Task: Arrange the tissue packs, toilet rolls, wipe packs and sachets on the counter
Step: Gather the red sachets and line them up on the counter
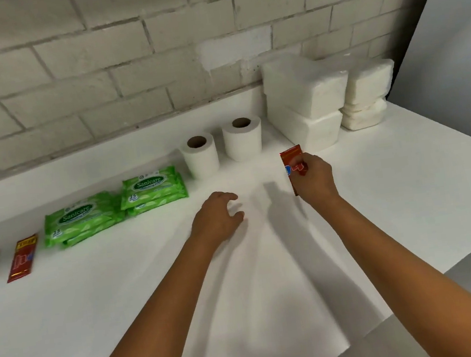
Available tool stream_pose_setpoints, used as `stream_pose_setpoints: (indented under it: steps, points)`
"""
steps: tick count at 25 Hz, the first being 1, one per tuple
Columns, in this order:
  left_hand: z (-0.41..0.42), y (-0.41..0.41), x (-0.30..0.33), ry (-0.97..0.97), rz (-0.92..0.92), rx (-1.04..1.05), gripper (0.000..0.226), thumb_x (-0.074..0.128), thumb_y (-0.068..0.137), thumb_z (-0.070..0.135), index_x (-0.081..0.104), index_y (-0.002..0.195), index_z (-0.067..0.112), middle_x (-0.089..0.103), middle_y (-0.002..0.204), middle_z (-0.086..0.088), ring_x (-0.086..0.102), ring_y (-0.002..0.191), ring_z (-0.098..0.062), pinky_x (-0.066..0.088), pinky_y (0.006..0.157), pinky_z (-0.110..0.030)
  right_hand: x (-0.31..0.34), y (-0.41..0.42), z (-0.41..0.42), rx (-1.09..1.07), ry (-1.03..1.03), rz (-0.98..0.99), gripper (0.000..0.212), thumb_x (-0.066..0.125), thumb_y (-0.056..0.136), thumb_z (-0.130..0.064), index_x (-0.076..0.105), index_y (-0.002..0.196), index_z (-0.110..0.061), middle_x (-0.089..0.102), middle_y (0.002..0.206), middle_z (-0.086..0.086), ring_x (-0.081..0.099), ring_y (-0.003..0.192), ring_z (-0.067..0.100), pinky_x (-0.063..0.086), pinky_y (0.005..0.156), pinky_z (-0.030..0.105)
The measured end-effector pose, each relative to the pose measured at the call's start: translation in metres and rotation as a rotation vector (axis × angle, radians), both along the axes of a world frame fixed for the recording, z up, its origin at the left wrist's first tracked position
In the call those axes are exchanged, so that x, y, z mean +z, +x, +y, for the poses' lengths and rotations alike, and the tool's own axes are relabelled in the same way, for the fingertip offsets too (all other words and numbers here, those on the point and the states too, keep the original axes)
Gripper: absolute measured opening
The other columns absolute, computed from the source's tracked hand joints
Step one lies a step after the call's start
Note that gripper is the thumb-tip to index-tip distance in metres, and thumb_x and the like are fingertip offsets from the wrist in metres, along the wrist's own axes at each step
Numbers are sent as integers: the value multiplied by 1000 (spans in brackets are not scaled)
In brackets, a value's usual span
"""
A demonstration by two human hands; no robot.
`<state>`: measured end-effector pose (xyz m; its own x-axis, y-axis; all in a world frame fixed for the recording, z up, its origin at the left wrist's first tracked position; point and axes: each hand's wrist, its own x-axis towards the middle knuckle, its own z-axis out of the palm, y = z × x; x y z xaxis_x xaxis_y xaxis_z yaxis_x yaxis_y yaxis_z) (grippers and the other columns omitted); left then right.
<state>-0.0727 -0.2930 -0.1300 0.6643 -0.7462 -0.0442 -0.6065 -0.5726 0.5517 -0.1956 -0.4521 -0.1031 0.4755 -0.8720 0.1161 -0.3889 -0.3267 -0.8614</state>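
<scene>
The right hand (313,177) pinches a red sachet (293,160) by its middle, holding it upright just above the counter (409,185), near the tissue packs (306,103) stacked at the far right against the brick wall (122,58). The left hand (218,218) hovers low over the counter with fingers loosely curled, holding nothing.

Two toilet rolls (242,140) stand on end just left of the tissue packs. Further left lie two small stacks of green wipe packs (153,189), and at the far left edge two more sachets (21,259) lie flat, apart from each other.

The held sachet looks thin, light and floppy, with a glossy film that may slip; a pinch across the middle or along a sealed edge should hold it well, and little force is needed. It probably belongs with the other sachets at the left, so the carry would cross the whole row.
</scene>
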Motion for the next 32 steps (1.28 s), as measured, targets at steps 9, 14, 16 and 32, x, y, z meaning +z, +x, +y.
stream_pose_setpoints:
  steps: [9,14,16,32]
  points:
    - [193,81,29,-39,-15,311,40,61,84,30,56,124,25,50,138,1,52,120,-19,44,95,-31,27,133,194,465,61,-82,27,54,78,9,62,87,-15,59,101,12,53,76,21,42,45,4]
    - [326,130,27,-58,22,493,41,64,83,28,58,122,21,54,135,-4,58,110,-22,43,90,-29,19,194,318,618,110,13,24,59,78,6,66,96,-9,65,100,14,57,76,20,47,54,21]
    - [367,147,23,-65,50,566,42,65,83,29,57,123,21,52,138,-5,54,119,-23,43,98,-33,17,211,354,656,104,53,27,57,79,6,67,100,-8,64,98,11,56,73,18,46,53,16]
    - [587,294,-26,71,-107,827,33,53,86,19,60,118,12,55,130,-9,53,115,-33,37,98,-44,0,369,557,990,76,340,41,64,76,8,62,111,-15,59,122,11,61,106,27,54,88,37]
